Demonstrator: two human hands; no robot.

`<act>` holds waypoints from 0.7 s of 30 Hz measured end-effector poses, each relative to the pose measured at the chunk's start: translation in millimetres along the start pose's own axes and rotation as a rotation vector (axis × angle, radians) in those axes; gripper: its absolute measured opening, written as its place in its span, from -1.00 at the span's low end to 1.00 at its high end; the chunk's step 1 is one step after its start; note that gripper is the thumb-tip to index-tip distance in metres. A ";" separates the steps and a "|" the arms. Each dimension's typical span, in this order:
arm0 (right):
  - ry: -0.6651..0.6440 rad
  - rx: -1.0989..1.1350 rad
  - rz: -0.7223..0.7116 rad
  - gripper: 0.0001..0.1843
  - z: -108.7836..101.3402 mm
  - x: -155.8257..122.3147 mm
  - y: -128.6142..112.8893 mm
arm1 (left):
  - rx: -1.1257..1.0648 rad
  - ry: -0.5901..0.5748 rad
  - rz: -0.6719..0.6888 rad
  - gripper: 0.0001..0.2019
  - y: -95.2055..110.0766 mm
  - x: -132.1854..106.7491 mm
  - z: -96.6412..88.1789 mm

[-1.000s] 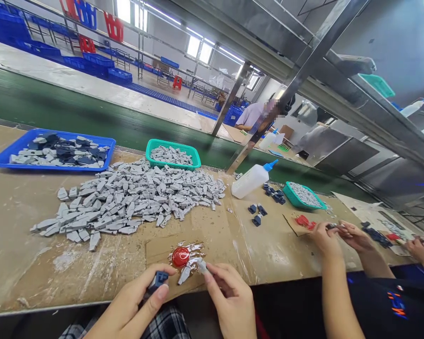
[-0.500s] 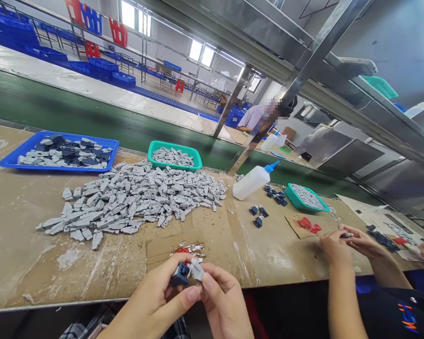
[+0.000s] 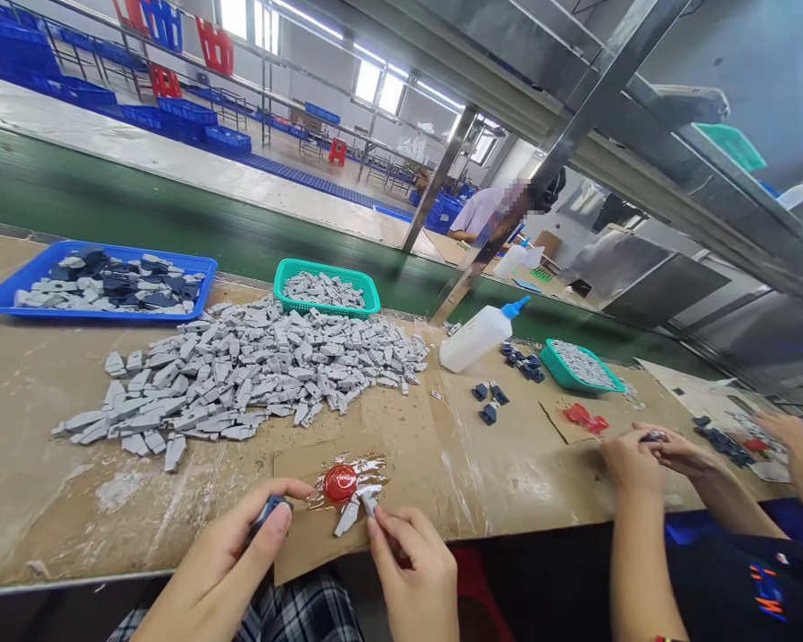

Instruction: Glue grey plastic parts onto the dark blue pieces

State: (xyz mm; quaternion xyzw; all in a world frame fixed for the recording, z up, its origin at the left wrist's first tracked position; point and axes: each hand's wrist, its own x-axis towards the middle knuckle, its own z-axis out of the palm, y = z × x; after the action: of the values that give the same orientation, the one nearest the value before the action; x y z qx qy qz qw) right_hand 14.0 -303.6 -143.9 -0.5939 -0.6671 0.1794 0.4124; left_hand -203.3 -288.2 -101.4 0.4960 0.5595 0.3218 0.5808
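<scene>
My left hand [image 3: 237, 553] is closed on a small dark blue part [image 3: 268, 510] at the near edge of the bench. My right hand [image 3: 411, 562] pinches a small grey piece [image 3: 370, 505] and holds its tip by a puddle of glue around a red cap [image 3: 341, 482] on a cardboard sheet [image 3: 308, 535]. Another grey piece [image 3: 346, 517] lies on the cardboard between my hands. A large heap of grey pieces [image 3: 254, 366] lies beyond.
A blue tray [image 3: 13, 290] of mixed parts stands at the far left, a green basket [image 3: 326, 287] behind the heap. A white glue bottle [image 3: 478, 334] lies to the right. A co-worker's hands [image 3: 649, 450] work on my right, near another green basket [image 3: 579, 366].
My hands were together half a second ago, pressing the grey piece to the blue part. They have parted: the left holds the blue part, the right brings a grey piece down to the glue.
</scene>
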 end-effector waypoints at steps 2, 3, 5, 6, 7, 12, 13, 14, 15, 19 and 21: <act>0.009 -0.040 -0.023 -0.80 6.3 -3.9 -1.0 | -0.015 0.011 -0.001 -0.46 -4.4 -1.8 0.8; 0.015 -0.060 -0.035 -0.80 8.4 -4.8 -2.2 | -0.011 0.017 0.007 -0.45 -4.3 -3.2 2.1; 0.020 -0.097 -0.051 -0.80 9.9 -4.9 -4.5 | -0.014 0.036 0.011 -0.44 -0.3 -6.2 5.2; 0.018 -0.112 -0.055 -0.79 9.3 -4.3 -5.4 | -0.028 0.046 0.004 -0.43 2.6 -7.6 6.4; 0.014 -0.123 -0.056 -0.79 7.8 -3.3 -6.0 | -0.046 0.059 -0.002 -0.42 5.2 -8.5 7.3; 0.098 0.008 0.005 -0.83 -6.2 5.6 -10.6 | -0.031 0.064 0.014 -0.44 5.5 -4.5 5.0; 0.122 0.078 0.044 -0.85 -8.7 7.6 -12.9 | -0.005 0.039 0.030 -0.46 4.3 -2.5 4.8; 0.137 0.168 0.091 -0.86 -10.4 9.2 -15.8 | 0.019 0.010 0.050 -0.48 3.8 -0.5 5.3; 0.137 0.271 0.137 -0.86 -11.1 10.5 -19.2 | 0.036 -0.020 0.073 -0.50 4.2 1.2 6.6; 0.060 0.600 0.154 -0.87 -4.0 9.7 -34.2 | 0.043 -0.112 0.110 -0.52 14.6 1.7 18.3; 0.070 0.636 0.096 -0.86 2.6 7.0 -40.0 | -0.008 -0.118 0.112 -0.52 20.5 -1.0 24.0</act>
State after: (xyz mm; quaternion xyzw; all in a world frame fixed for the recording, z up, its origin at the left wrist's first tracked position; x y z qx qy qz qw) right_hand -13.5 -305.6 -113.9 -0.4717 -0.5343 0.3776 0.5911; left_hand -176.6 -288.2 -84.7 0.5424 0.4944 0.3260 0.5959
